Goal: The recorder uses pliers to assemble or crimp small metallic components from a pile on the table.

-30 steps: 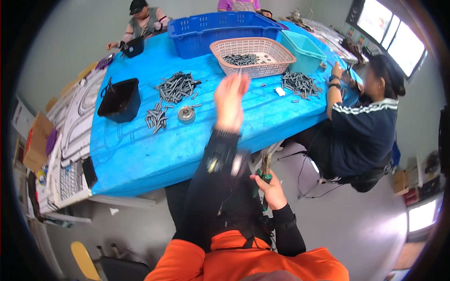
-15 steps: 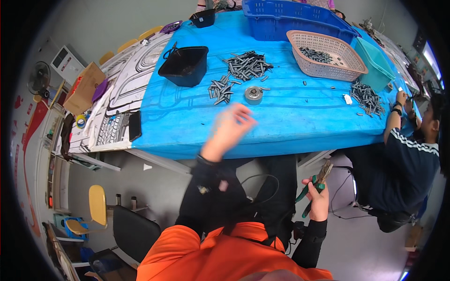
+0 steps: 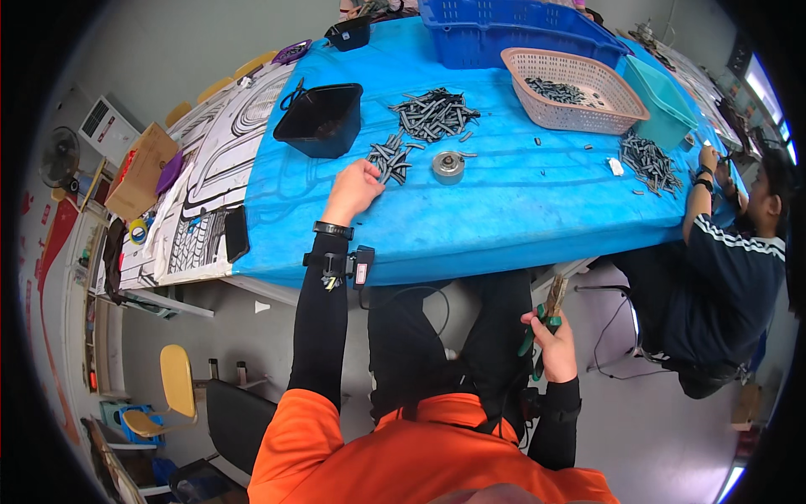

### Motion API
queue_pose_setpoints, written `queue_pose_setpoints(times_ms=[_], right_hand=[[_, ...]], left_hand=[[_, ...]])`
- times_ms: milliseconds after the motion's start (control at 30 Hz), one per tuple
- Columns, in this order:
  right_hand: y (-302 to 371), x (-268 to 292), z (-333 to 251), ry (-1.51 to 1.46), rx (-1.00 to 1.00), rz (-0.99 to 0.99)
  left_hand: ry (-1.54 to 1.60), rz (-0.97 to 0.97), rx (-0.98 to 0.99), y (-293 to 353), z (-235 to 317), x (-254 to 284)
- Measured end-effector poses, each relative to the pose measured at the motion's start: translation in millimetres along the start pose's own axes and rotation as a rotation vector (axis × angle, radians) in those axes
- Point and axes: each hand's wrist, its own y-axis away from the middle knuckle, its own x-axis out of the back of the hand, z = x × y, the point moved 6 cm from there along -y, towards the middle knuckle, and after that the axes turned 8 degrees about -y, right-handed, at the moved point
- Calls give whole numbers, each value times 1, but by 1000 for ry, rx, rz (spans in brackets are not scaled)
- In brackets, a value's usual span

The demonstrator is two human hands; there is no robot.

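Observation:
My left hand (image 3: 353, 193) reaches over the table with its fingers curled together at the near edge of a small pile of short dark grey tube-like pieces (image 3: 391, 156). What its fingertips hold, if anything, is hidden. Just behind lies a bigger heap of the same pieces (image 3: 432, 115). A round metal tin (image 3: 448, 169) stands right of the small pile, with one piece by its rim. Below the table edge, over my lap, my right hand (image 3: 557, 353) is closed round green-handled pliers (image 3: 551, 315), their metal jaws pointing up.
A black bin (image 3: 319, 126) stands left of the piles. Farther right are a pink perforated basket (image 3: 579, 119), a blue crate (image 3: 478, 42) and a teal basket (image 3: 667, 113). Another pile (image 3: 651, 164) lies near a co-worker (image 3: 730, 244) seated at right. A phone (image 3: 237, 233) lies at the left.
My left hand has moved left and forward, from in front of the tin to the small pile. My right hand still holds the pliers, shifted slightly left.

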Motion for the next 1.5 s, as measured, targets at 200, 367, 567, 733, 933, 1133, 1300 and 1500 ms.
queue_pose_setpoints(times_ms=[200,367,567,733,933,1133,1300,1500], right_hand=[[1,2,-2,-26,-7,28],[-3,-23,-9,-85,-12,-16],[-2,-55,-16,-132,18,-182],[3,-52,-15,-115,17,-158],[6,-53,-19,-99,47,-138],[6,-61,-34,-142,107,-162],[5,-71,-52,-35,245,-130],[2,-70,-46,58,217,-67]], left_hand=[[316,32,45,30,3,18],[318,14,-140,111,59,8],[1015,-418,17,180,96,-60],[1145,-546,15,194,102,-80],[1178,-529,82,200,106,-85],[1172,-533,115,202,118,-86],[1082,-522,66,201,126,-86],[876,-401,-44,199,131,-80]])
